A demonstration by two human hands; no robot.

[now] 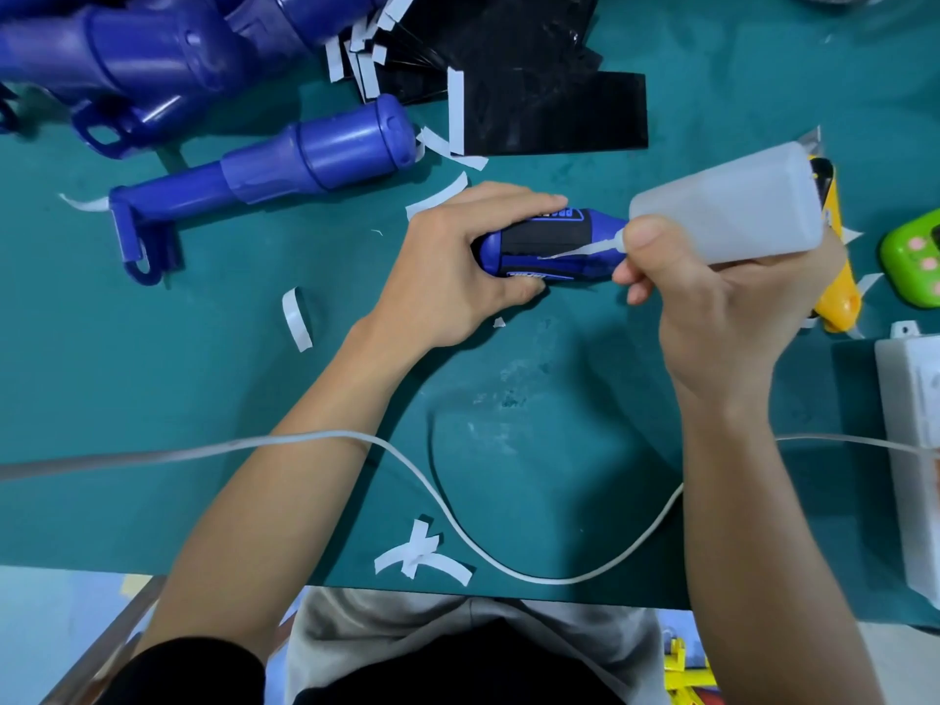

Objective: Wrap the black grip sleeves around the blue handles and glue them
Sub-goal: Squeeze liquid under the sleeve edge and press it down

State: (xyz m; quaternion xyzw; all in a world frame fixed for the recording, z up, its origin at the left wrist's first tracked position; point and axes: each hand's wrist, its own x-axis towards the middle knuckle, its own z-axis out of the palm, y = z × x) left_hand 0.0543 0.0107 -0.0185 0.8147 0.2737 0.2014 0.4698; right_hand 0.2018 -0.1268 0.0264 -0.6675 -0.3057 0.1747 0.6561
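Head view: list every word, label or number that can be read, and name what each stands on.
Nothing can be read with certainty.
On the blue handle, upper print by the left hand: white letters, too blurred to read.
On the blue handle, lower print: white letters, too blurred to read.
On the glue bottle in the right hand: no label shows.
On the green device: pink buttons, no legible marks.

Right of grip: right hand (pixel 712 307) with glue bottle (pixel 727 206) blocks, nozzle at blue handle (pixel 585 271).
Beyond grip: paper strips (pixel 438 195) just beside knuckles of left hand (pixel 458 267); black sleeve sheets (pixel 554 114) farther back.
Left of grip: open mat (pixel 203 358), one curled strip (pixel 296 320); spare blue handle (pixel 315 160) lies up-left, well apart.
Toward person: open mat between forearms, then white cable (pixel 559 581) loops across.
Far right: yellow tool (pixel 839 302), green device (pixel 913 262), white box (pixel 910 424).
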